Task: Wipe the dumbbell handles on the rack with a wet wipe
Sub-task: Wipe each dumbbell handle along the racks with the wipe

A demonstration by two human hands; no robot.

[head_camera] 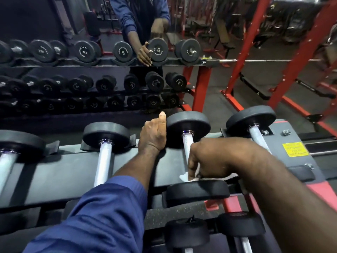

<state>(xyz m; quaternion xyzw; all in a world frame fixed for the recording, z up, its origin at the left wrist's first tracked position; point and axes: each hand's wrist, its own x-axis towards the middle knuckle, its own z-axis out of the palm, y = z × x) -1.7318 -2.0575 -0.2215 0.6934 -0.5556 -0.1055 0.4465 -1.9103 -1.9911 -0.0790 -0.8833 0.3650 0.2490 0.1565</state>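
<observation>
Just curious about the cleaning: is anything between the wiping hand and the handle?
Nothing visible does. The right hand holds the wipe on the handle, near its front end. The left hand rests against the far head, clear of the handle.

Mirror wall [36, 19], red steel frames [301, 57], perhaps rubber floor [215, 105]

Your left hand [155, 134] rested on the far end of the middle dumbbell [187, 125]; your right hand [218, 159] held the wipe [184, 177] on its handle, near you. On the rack [54, 170], left dumbbell [105, 136] and right dumbbell [251, 121] lay either side, mirror [54, 19] behind.
</observation>
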